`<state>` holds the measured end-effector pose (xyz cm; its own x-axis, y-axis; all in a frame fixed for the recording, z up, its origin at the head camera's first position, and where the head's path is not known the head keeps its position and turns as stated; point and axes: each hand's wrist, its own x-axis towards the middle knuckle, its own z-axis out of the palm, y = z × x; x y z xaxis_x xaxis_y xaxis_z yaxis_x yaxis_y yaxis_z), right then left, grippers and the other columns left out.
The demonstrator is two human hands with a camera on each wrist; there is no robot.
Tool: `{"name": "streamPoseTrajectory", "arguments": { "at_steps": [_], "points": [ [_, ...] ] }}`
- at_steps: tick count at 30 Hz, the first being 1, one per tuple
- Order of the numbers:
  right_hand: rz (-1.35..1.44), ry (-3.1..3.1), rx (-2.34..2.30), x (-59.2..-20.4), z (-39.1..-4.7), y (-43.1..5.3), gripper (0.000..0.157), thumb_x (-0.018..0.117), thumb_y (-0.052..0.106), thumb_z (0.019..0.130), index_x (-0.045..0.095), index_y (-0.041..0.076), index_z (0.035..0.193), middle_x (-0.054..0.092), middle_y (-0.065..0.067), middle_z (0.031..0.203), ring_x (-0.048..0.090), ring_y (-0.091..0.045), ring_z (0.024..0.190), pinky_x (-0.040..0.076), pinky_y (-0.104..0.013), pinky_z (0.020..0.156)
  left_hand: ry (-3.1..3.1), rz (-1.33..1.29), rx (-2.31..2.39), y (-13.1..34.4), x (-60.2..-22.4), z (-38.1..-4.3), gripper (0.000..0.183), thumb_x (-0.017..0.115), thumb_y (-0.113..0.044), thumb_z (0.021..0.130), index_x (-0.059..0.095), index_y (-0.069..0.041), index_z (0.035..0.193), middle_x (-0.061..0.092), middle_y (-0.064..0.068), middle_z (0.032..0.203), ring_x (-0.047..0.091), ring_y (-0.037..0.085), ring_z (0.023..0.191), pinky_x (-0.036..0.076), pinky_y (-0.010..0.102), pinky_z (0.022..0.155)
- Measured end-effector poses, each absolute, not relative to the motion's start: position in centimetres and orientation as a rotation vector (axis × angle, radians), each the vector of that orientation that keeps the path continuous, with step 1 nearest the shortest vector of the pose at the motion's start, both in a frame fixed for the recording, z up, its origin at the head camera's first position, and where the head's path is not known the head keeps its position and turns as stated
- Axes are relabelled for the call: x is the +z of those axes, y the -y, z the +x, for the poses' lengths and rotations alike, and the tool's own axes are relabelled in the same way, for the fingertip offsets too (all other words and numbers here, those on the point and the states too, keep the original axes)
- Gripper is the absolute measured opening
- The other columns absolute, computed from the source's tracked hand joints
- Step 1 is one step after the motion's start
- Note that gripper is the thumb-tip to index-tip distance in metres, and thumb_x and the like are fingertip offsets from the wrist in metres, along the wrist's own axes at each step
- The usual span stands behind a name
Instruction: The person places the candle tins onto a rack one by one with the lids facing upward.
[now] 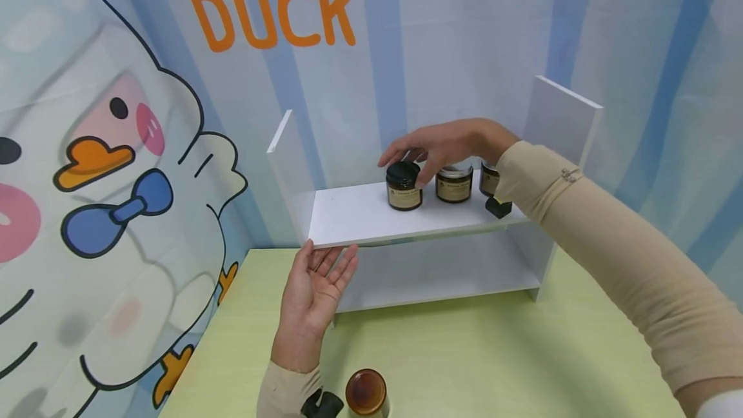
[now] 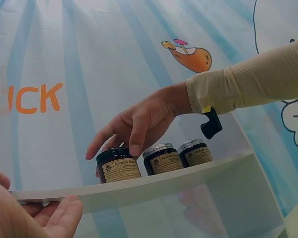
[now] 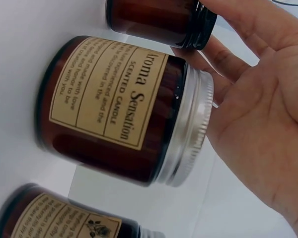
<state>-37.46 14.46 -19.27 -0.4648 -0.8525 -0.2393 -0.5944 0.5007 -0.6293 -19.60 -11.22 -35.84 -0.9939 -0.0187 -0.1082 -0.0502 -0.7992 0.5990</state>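
My right hand point(image 1: 449, 144) reaches over the upper board of a white shelf point(image 1: 354, 215) from the right. Its thumb and fingers hold the black lid of an amber scented candle jar point(image 1: 404, 195), which stands upright on the board. In the right wrist view, the thumb and fingers lie on opposite sides of that lid. My left hand point(image 1: 313, 292) is palm up at the shelf's front left corner, its fairly straight fingers point(image 2: 64, 213) touching the board from below. Right of the held jar stands a silver-lidded candle jar point(image 3: 109, 104), its label reading "Aroma Sensation".
Another silver-lidded jar point(image 2: 196, 154) stands farther right on the board, partly behind my right sleeve in the head view. White side panels point(image 1: 560, 118) rise at both ends. A brown-topped glass jar point(image 1: 366, 392) stands on the yellow-green table point(image 1: 464, 353), near my left wrist.
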Motion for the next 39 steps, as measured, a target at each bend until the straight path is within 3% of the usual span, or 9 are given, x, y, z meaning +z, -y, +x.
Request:
{"name": "streamPoseTrajectory", "arguments": {
  "at_steps": [5, 13, 21, 25, 39],
  "points": [
    [-1.188, -2.208, -0.662, -19.4, -37.6, -14.5, 0.068, 0.071, 0.003, 0.093, 0.043, 0.017, 0.153, 0.043, -0.009, 0.153, 0.047, -0.029, 0.14, 0.045, -0.047, 0.111, -0.993, -0.165, 2.96, 11.1, -35.9, -19.6, 0.052, 0.041, -0.039, 0.111, 0.039, -0.003, 0.148, 0.055, 0.012, 0.13, 0.066, 0.031, 0.117, 0.054, 0.041, 0.104],
    [-1.199, -2.204, -0.679, -19.5, -37.8, -15.1, 0.065, 0.071, 0.004, 0.094, 0.045, 0.016, 0.152, 0.044, -0.007, 0.153, 0.043, -0.027, 0.142, 0.044, -0.047, 0.112, -0.991, -0.154, 2.951, 10.9, -35.9, -19.7, 0.053, 0.041, -0.039, 0.11, 0.039, -0.003, 0.149, 0.056, 0.013, 0.13, 0.066, 0.031, 0.118, 0.053, 0.04, 0.104],
    [-1.235, -2.239, -0.683, -19.2, -37.9, -16.0, 0.063, 0.067, 0.002, 0.096, 0.044, 0.017, 0.153, 0.041, -0.006, 0.159, 0.033, -0.028, 0.149, 0.025, -0.057, 0.122, -0.994, -0.146, 2.936, 10.8, -36.0, -19.8, 0.054, 0.041, -0.039, 0.11, 0.037, -0.003, 0.15, 0.057, 0.011, 0.128, 0.066, 0.03, 0.119, 0.051, 0.04, 0.107],
    [-1.237, -2.265, -0.727, -19.0, -37.6, -16.7, 0.064, 0.067, 0.002, 0.096, 0.042, 0.015, 0.154, 0.04, -0.008, 0.159, 0.033, -0.028, 0.15, 0.025, -0.059, 0.122, -0.992, -0.148, 2.944, 10.8, -36.0, -19.9, 0.053, 0.042, -0.039, 0.11, 0.039, -0.003, 0.148, 0.056, 0.012, 0.129, 0.066, 0.03, 0.118, 0.053, 0.04, 0.105],
    [-1.377, -2.274, -1.056, -20.0, -35.2, -20.1, 0.063, 0.069, 0.015, 0.098, 0.041, 0.023, 0.154, 0.048, 0.003, 0.154, 0.041, -0.019, 0.146, 0.026, -0.045, 0.124, -0.981, -0.16, 2.933, 11.3, -36.0, -20.3, 0.053, 0.042, -0.039, 0.11, 0.037, -0.003, 0.149, 0.056, 0.012, 0.13, 0.065, 0.03, 0.119, 0.05, 0.04, 0.108]
  ]
}}
